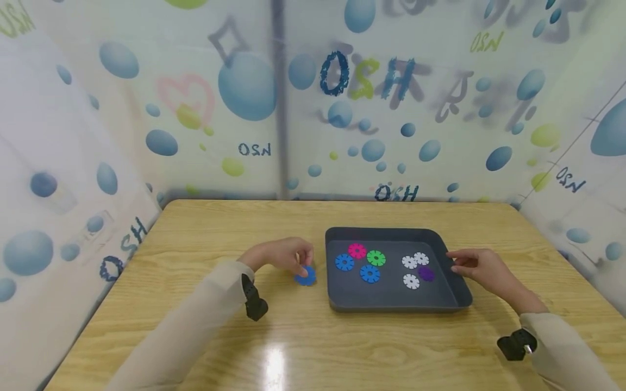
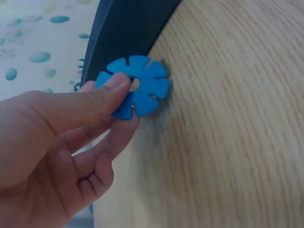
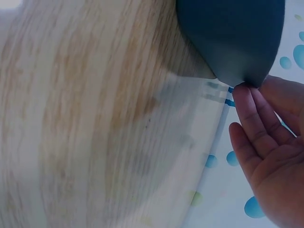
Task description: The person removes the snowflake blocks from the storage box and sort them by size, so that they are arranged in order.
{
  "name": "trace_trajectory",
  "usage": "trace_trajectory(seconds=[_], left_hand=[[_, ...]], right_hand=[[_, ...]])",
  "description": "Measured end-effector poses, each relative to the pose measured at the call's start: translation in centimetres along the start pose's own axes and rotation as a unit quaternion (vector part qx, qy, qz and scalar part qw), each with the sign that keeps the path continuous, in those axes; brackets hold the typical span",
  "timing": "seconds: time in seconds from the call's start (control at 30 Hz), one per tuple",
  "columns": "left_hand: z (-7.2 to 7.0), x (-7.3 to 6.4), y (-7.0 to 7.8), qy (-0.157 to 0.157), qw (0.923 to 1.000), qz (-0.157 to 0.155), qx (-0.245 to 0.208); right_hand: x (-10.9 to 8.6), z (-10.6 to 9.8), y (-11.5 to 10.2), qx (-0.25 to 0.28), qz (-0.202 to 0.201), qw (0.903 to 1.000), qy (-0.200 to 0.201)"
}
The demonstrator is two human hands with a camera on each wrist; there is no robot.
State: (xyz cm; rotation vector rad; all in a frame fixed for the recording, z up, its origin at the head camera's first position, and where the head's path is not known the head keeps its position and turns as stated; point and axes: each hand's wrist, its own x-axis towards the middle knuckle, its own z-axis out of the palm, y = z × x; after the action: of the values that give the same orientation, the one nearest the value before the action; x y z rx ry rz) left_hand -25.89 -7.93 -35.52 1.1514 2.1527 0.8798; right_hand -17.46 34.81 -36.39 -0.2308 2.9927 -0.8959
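Note:
Left of the grey tray (image 1: 401,300), my left hand (image 1: 288,254) pinches a blue snowflake disc (image 1: 306,277) between thumb and fingers. In the left wrist view the thumb presses the face of this notched blue disc (image 2: 149,83), close beside the tray's outer wall (image 2: 135,23). At the opposite side, my right hand (image 1: 484,269) grips the tray's right rim. The right wrist view has its fingers (image 3: 256,118) against the outside of the tray wall (image 3: 232,38), the thumb partly hidden behind it.
Inside the tray, a pink disc (image 1: 357,251), a green disc (image 1: 376,258) and two blue discs (image 1: 370,273) lie at left. White discs (image 1: 411,281) and a purple disc (image 1: 426,273) lie at right. The wooden table (image 1: 235,342) meets a patterned wall behind.

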Motion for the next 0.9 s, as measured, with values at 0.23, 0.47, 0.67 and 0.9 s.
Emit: trace_trajectory(seconds=[0.23,0.47,0.67,0.9], left_hand=[[0.5,1.1,-1.7,0.066,0.9978,-0.009,0.005],[0.7,1.7,-1.8,0.094,0.9930,-0.068,0.018],[0.9,1.9,-1.8,0.096,0.9908,-0.092,0.023],[1.3,2.0,-2.0,0.097,0.9901,-0.099,0.022]], right_hand=[[-0.1,0.1,0.0,0.005,0.001,1.0000,0.002],[-0.2,0.1,0.1,0.011,0.002,0.9999,0.000],[-0.2,0.0,0.2,0.009,-0.001,1.0000,0.000],[-0.2,0.1,0.6,0.005,-0.006,1.0000,0.002]])
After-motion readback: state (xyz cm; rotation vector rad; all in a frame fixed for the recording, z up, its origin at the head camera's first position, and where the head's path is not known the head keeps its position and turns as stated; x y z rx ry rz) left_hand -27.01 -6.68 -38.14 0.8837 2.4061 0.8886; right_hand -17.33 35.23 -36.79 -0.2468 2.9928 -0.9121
